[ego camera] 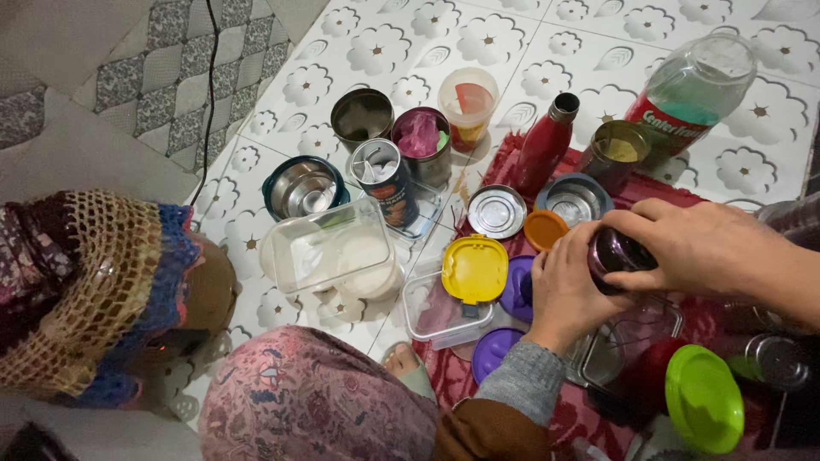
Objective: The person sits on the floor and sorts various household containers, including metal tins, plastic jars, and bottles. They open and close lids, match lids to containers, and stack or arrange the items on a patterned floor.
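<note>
From my feed it's all on the floor (512, 51), white tiles with a flower pattern. A red mat (589, 418) covers the right part. On bare tile: 2 steel cups (362, 117), a clear plastic box (329, 248), a steel bowl (304, 189). On the mat: a red bottle (547, 145), an orange lid (545, 229).

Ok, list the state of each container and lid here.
dark purple jar: held between left hand and right hand, fingers round it
red bottle: upright, capped
big clear bottle: tilted, part full
clear box: open, no lid
steel bowl: empty
yellow lid: resting on small clear tub
green lid: loose
</note>
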